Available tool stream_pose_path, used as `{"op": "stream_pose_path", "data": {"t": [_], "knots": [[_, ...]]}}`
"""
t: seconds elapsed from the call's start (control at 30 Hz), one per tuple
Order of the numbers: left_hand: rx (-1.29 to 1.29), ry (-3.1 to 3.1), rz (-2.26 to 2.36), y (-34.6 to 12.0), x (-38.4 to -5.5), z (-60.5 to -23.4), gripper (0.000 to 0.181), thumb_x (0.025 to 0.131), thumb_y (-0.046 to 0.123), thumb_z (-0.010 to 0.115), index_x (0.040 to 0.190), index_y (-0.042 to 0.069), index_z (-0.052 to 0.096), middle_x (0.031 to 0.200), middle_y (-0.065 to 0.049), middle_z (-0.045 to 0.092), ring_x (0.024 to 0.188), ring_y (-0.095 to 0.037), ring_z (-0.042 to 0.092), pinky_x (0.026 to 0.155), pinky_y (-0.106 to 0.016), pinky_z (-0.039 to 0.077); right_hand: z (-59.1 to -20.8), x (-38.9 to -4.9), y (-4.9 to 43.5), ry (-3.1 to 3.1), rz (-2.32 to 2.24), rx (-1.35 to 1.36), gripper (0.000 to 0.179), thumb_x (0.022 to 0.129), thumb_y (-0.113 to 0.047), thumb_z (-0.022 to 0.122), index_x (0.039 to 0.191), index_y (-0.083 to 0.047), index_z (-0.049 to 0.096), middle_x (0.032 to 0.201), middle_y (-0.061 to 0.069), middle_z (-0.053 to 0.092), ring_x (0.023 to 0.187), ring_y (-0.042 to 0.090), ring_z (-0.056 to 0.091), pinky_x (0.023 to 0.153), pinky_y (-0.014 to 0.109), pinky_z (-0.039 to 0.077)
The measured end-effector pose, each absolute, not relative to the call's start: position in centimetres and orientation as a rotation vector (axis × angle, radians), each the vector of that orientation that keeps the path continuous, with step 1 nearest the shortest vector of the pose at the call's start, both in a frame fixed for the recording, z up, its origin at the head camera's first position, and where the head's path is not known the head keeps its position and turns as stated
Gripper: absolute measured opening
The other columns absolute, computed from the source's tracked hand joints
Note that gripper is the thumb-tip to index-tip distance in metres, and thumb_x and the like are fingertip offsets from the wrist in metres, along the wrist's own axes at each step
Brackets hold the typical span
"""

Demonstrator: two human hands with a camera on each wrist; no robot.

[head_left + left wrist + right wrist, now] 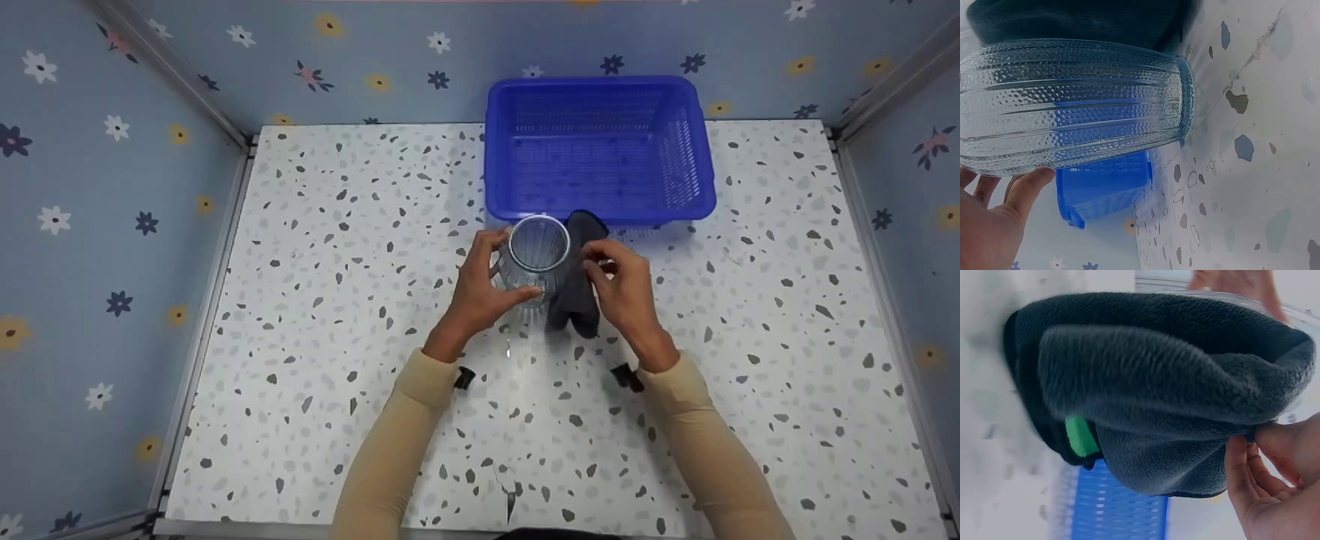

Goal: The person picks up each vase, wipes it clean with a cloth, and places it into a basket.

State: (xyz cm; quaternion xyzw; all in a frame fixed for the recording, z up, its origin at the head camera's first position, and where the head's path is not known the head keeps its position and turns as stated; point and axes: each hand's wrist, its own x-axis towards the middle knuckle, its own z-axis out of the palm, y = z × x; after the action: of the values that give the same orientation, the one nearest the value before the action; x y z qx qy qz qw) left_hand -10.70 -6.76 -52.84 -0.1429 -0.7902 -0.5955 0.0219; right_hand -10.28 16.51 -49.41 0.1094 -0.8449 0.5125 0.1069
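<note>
A clear ribbed glass vase [534, 281] with a dimpled surface stands upright, its round mouth facing up. My left hand [480, 281] grips it from the left, thumb across the near side and fingers around the far side. In the left wrist view the vase [1072, 107] has its base on the table, and part of the left hand [996, 216] shows at its upper body. Close against the vase's right side hangs a folded dark grey cloth [577, 289]. My right hand [622, 285] pinches the cloth between thumb and fingers; a green tag [1081, 436] shows on its edge.
Just behind the vase and cloth stands a blue plastic basket [600, 217] with perforated sides, near the back wall. White speckled tabletop [337, 300] lies around them. Flower-patterned panels [97, 225] enclose the left, back and right sides.
</note>
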Motion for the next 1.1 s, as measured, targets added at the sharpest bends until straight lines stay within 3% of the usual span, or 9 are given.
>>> {"op": "stream_pose_path", "data": {"t": [0.3, 0.57, 1.1], "knots": [[-0.455, -2.451, -1.823, -6.7, -10.8, -52.9, 0.085, 0.079, 0.027, 0.096, 0.145, 0.006, 0.048, 0.151, -0.012, 0.046, 0.142, -0.03, 0.048, 0.105, -0.051, 0.055, -47.9, -10.4, 16.1, -2.433, 1.523, 0.37, 0.008, 0.096, 0.01, 0.07, 0.1, 0.005, 0.075, 0.097, 0.018, 0.072, 0.09, 0.025, 0.069, 0.076, 0.017, 0.054], [-0.466, -2.435, -1.841, -6.6, -10.9, -52.8, 0.086, 0.078, 0.027, 0.097, 0.146, 0.006, 0.048, 0.153, -0.012, 0.046, 0.142, -0.028, 0.048, 0.107, -0.047, 0.054, -47.3, -10.0, 16.2, -2.46, 1.512, 0.367, 0.013, 0.095, 0.01, 0.072, 0.106, 0.004, 0.076, 0.1, 0.016, 0.072, 0.091, 0.025, 0.069, 0.08, 0.021, 0.059], [-0.467, -2.433, -1.794, -6.7, -10.8, -53.2, 0.087, 0.077, 0.027, 0.097, 0.146, 0.005, 0.049, 0.152, -0.013, 0.047, 0.141, -0.029, 0.05, 0.104, -0.047, 0.056, -48.8, -10.2, 16.3, -2.518, 1.477, 0.356, 0.01, 0.098, 0.011, 0.066, 0.104, 0.005, 0.073, 0.097, 0.018, 0.07, 0.09, 0.028, 0.069, 0.072, 0.019, 0.052]]}}
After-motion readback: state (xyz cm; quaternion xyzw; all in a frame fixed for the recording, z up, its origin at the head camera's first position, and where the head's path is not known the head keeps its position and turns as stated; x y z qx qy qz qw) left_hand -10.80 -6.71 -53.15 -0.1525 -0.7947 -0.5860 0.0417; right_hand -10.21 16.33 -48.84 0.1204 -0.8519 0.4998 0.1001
